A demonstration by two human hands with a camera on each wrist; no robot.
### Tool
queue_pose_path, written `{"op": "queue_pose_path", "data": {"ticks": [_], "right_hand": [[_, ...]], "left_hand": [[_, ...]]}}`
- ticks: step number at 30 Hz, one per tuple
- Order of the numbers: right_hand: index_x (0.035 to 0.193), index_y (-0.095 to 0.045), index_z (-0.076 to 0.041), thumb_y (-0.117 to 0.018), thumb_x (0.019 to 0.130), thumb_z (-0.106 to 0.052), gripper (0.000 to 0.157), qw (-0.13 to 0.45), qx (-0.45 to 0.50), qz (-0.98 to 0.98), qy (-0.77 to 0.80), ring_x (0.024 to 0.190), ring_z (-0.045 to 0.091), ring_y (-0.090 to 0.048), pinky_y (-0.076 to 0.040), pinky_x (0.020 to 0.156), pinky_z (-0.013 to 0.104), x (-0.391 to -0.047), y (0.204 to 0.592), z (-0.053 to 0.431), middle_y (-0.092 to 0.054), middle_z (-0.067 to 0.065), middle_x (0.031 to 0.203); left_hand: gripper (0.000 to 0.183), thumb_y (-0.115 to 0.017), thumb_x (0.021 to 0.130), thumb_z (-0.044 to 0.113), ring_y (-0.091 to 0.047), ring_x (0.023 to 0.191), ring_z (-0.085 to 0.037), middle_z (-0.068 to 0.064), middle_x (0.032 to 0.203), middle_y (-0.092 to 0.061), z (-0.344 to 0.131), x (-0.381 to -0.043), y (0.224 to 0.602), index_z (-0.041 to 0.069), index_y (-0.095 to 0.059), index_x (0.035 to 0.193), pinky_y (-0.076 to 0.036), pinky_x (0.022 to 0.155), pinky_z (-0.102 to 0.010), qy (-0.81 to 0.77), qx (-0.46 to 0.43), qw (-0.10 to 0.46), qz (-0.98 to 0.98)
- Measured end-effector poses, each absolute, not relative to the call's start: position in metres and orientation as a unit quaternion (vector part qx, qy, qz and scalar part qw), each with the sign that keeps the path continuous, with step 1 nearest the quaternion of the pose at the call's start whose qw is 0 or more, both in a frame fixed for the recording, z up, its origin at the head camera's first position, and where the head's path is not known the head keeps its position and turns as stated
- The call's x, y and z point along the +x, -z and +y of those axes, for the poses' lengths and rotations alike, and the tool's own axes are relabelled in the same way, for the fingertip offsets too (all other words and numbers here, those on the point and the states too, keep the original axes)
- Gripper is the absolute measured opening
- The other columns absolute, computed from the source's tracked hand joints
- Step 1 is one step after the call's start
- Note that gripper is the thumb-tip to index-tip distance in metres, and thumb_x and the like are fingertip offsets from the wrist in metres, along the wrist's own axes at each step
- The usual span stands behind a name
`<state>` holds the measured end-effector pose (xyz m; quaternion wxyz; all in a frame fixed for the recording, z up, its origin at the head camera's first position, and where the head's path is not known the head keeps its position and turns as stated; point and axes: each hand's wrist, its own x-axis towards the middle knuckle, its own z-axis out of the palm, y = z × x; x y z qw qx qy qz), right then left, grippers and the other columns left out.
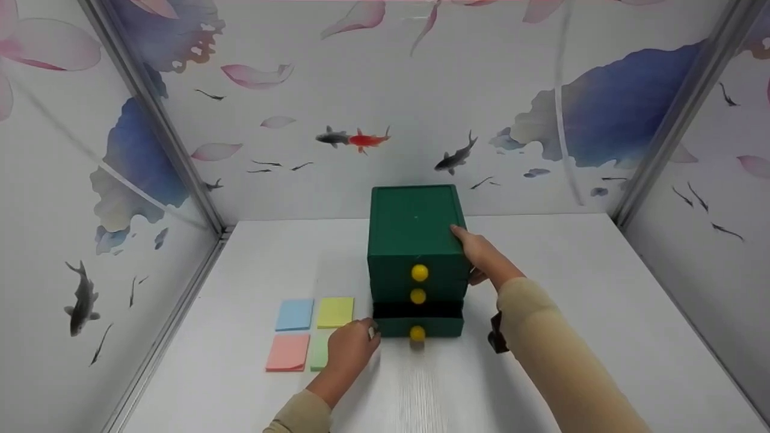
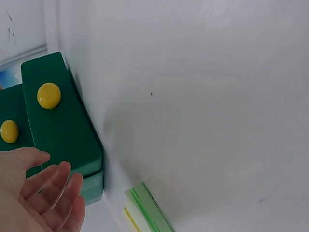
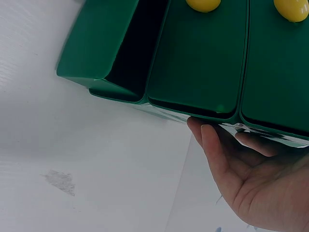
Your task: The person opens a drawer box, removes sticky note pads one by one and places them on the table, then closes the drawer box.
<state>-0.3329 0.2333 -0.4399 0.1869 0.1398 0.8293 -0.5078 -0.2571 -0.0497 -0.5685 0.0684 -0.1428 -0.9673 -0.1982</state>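
A green cabinet (image 1: pixel 416 222) has three drawers with round yellow knobs. Its bottom drawer (image 1: pixel 439 328) is pulled partway out, its dark interior showing. My left hand (image 1: pixel 354 346) is at the left end of that drawer's front; in the left wrist view its fingers (image 2: pixel 50 193) are loosely bent beside the drawer front (image 2: pixel 72 130), with nothing in the palm. My right hand (image 1: pixel 484 255) rests against the cabinet's right side, one digit along the top edge. In the right wrist view its fingers (image 3: pixel 217 154) lie along the cabinet's side, partly hidden behind it.
Left of the cabinet lie several sticky-note pads: blue (image 1: pixel 294 314), yellow (image 1: pixel 335 312), pink (image 1: pixel 287 352) and light green (image 1: pixel 319 359), the last partly behind my left hand. White walls (image 1: pixel 409 90) printed with fish and petals enclose the white table (image 1: pixel 577 288).
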Motion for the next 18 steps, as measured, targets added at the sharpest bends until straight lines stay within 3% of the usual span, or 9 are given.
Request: {"op": "queue_pose_path", "data": {"ticks": [5, 12, 18], "right_hand": [[0.147, -0.03, 0.006, -0.024, 0.096, -0.067, 0.089, 0.19, 0.14, 0.828, 0.509, 0.104, 0.046, -0.059, -0.052, 0.083, 0.051, -0.333, 0.44, 0.234, -0.049, 0.035, 0.127], [0.148, -0.029, 0.006, -0.024, 0.096, -0.067, 0.089, 0.198, 0.143, 0.825, 0.51, 0.106, 0.045, -0.058, -0.052, 0.083, 0.051, -0.336, 0.441, 0.235, -0.048, 0.034, 0.13], [0.148, -0.028, 0.005, -0.025, 0.097, -0.066, 0.088, 0.199, 0.147, 0.824, 0.51, 0.105, 0.045, -0.059, -0.052, 0.083, 0.051, -0.336, 0.441, 0.235, -0.048, 0.034, 0.129]], "left_hand": [[0.023, -0.073, 0.087, 0.023, -0.061, 0.068, -0.013, -0.005, 0.09, -0.072, -0.046, -0.259, 0.57, 0.009, -0.071, 0.105, -0.053, 0.064, -0.032, 0.183, -0.14, 0.053, -0.972], [0.026, -0.073, 0.088, 0.022, -0.066, 0.083, -0.018, -0.005, 0.101, -0.072, -0.04, -0.264, 0.572, 0.011, -0.068, 0.111, -0.054, 0.074, -0.035, 0.184, -0.135, 0.016, -0.973], [0.03, -0.072, 0.089, 0.024, -0.064, 0.08, -0.018, -0.006, 0.104, -0.071, -0.038, -0.271, 0.575, 0.011, -0.065, 0.115, -0.054, 0.075, -0.036, 0.179, -0.135, 0.005, -0.975]]}}
